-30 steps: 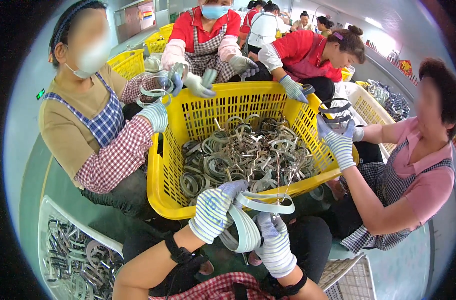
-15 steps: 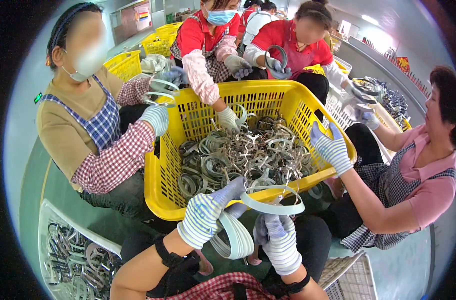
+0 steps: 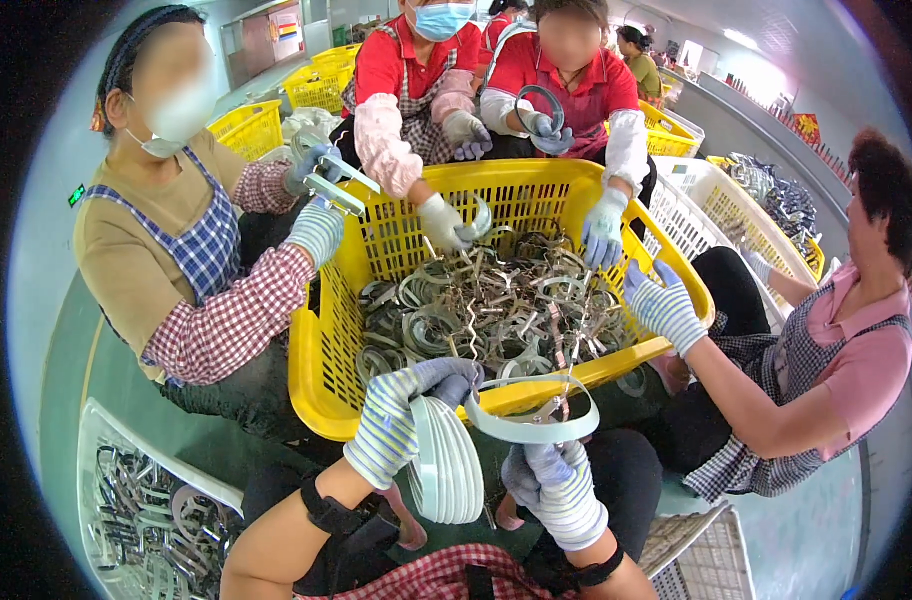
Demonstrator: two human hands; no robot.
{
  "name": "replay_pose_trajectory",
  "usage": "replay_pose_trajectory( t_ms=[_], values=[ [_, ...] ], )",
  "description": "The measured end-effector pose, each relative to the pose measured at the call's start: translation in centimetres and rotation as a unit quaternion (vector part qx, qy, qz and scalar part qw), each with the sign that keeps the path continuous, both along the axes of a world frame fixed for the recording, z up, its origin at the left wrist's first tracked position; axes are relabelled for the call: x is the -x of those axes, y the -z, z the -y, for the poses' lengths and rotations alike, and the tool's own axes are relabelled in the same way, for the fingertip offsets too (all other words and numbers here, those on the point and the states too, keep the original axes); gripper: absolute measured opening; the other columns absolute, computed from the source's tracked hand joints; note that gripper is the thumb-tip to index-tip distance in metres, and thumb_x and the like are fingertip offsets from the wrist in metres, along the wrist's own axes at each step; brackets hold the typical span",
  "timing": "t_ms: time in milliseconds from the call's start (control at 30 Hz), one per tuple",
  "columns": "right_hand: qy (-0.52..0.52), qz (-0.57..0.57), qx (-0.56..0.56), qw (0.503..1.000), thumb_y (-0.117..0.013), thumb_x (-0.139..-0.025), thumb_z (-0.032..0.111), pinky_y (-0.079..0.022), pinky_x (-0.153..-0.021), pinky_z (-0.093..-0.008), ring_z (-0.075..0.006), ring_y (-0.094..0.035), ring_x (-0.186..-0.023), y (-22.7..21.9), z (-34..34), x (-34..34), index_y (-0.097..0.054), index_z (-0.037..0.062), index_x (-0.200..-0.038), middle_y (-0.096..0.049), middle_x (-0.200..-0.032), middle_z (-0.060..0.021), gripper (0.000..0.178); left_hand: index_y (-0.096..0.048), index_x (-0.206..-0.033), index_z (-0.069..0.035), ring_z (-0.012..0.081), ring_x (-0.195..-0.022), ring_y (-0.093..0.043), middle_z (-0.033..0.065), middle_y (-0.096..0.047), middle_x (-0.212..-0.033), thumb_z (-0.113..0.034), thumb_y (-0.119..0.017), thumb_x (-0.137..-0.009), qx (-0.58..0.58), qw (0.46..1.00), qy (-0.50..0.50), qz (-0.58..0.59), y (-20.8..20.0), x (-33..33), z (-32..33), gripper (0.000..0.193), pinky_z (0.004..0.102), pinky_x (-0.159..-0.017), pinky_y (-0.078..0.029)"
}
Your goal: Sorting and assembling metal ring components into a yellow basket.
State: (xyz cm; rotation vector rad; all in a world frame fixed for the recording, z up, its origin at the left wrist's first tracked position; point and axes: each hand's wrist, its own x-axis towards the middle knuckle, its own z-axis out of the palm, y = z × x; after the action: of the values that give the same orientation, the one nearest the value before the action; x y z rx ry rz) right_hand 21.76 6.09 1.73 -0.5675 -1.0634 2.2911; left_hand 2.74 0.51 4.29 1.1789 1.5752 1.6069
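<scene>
My left hand (image 3: pixel 391 425), in a striped grey-tipped glove, is closed around a stack of pale curved bands (image 3: pixel 446 462) hanging below its fingers. Just right of the stack, my right hand (image 3: pixel 561 492), gloved alike, grips a single pale curved band (image 3: pixel 521 431) from beneath. Small metal pieces show at that band's right side, above my right fingers. My left fingertips come close to the band's left end; whether they touch it I cannot tell. Beyond both hands a yellow plastic basket (image 3: pixel 304 385) holds a heap of similar bands and thin metal strips (image 3: pixel 516 300).
Co-workers sit around the basket; their gloved hands reach in from the far side (image 3: pixel 603 230) and right rim (image 3: pixel 666 305). At left another person's hands (image 3: pixel 316 232) hold bands. A white crate (image 3: pixel 166 458) of metal parts stands lower left, another white crate (image 3: pixel 704 555) lower right.
My left hand has turned, bringing the stack more upright and nearer my body. The single band has shifted slightly left and down. A far co-worker's hand has come into the basket's right side.
</scene>
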Motion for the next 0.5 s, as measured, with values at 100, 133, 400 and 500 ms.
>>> replay_pose_trajectory(
  t_ms=[100,133,400,500],
  values=[
    [-0.055,0.055,-0.186,0.979,-0.061,-0.088,0.022,-0.05,-0.062,-0.0283,-0.0164,-0.059,-0.068,-0.4,0.9,0.8,-0.054,0.007,-0.117,-0.061,-0.09,-0.0071,0.033,-0.062,-0.103,0.0,0.0063,-0.062,-0.054,0.0055,-0.063,-0.08,-0.016,-0.054,-0.092,-0.009,0.996,-0.004,0.084,0.3,0.2,0.1,0.021,0.0193,-0.058,-0.045],
    [-0.09,0.072,-0.333,0.936,-0.059,-0.088,0.018,-0.047,-0.077,-0.0317,-0.0184,-0.059,-0.083,0.9,1.2,0.4,-0.054,0.0072,-0.119,-0.06,-0.099,-0.0073,0.032,-0.061,-0.106,-0.001,0.0043,-0.056,-0.048,0.0044,-0.062,-0.078,-0.02,-0.054,-0.092,0.026,0.994,-0.042,0.096,0.2,0.8,-0.3,0.024,0.0177,-0.052,-0.04],
    [0.017,-0.106,-0.037,0.993,-0.065,-0.081,0.011,-0.044,-0.067,-0.0215,-0.0122,-0.05,-0.063,0.8,1.2,0.1,-0.058,0.006,-0.093,-0.057,-0.076,-0.0003,0.015,-0.057,-0.113,-0.004,0.0015,-0.05,-0.037,0.002,-0.06,-0.074,-0.041,-0.058,-0.088,0.044,0.992,0.05,0.108,-1.9,1.1,0.8,0.045,0.0163,-0.046,-0.027],
    [0.045,-0.063,-0.099,0.992,-0.066,-0.081,0.028,-0.044,-0.056,-0.0245,-0.0155,-0.051,-0.055,0.8,0.0,-0.6,-0.056,0.0063,-0.079,-0.054,-0.065,-0.0035,0.023,-0.057,-0.114,-0.003,0.0055,-0.061,-0.049,0.0031,-0.061,-0.075,-0.028,-0.057,-0.09,0.03,0.997,0.059,0.046,-0.1,0.6,0.2,0.034,0.0194,-0.056,-0.039]
  ],
)
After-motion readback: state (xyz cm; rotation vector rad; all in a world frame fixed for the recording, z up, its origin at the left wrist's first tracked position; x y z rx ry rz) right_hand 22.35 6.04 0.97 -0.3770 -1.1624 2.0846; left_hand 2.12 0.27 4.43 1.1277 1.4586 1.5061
